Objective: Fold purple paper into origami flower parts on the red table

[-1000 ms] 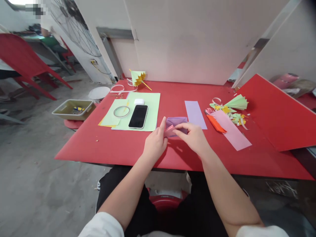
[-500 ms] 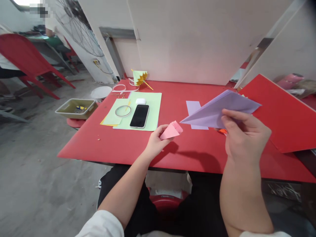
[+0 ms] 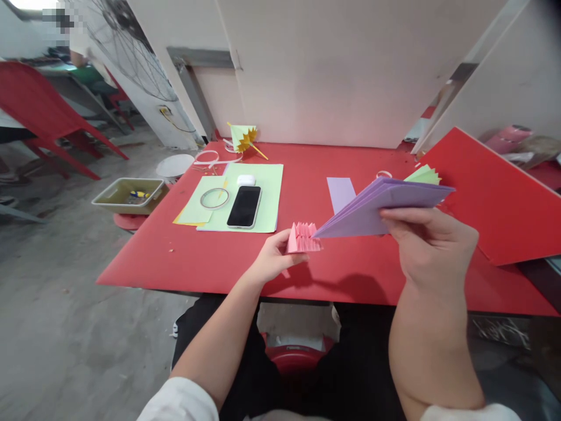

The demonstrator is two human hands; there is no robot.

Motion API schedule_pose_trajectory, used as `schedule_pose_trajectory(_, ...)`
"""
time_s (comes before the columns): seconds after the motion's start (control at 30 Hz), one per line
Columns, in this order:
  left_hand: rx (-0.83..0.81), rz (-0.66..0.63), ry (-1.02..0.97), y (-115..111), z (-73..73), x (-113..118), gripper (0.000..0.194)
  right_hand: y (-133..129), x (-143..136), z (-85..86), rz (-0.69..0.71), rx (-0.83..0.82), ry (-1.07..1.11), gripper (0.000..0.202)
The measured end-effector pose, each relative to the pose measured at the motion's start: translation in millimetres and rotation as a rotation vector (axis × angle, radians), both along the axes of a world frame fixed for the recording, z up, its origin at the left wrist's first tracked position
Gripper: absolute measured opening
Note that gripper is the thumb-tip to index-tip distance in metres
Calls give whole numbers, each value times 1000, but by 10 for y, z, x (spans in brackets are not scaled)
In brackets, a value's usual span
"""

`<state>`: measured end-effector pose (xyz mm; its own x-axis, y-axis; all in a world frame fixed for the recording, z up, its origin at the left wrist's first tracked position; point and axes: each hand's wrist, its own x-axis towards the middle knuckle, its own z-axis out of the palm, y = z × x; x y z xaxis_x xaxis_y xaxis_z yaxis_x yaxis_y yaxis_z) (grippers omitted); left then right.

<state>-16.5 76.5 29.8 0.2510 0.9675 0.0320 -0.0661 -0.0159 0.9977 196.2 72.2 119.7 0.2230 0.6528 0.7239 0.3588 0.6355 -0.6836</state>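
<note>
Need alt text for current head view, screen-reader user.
A person's left hand holds a small pleated pink paper piece, the right hand a larger folded purple paper piece, its tip toward the pink one, over a red table. A black-screened phone lies on pale green paper sheets, farther left.

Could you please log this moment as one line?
left hand: holding pleated pink paper | right hand: holding folded purple paper | phone: on green paper
</note>
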Motion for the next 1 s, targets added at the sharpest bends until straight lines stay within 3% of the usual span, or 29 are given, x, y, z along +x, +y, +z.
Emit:
schedule_pose_trajectory(0.37, 15, -47, 91, -12, 22, -9, 47, -41, 58, -5, -82, -52, -158, 13)
schedule_pose_trajectory(0.77, 13, -66, 90, -18, 29, -11, 46, -52, 73, 5, -77, -40, -166, 15)
schedule_pose_trajectory(1.0, 21, -76, 96, -19, 33, -10, 44, -65, 70, 10, -38, -79, -285, 16)
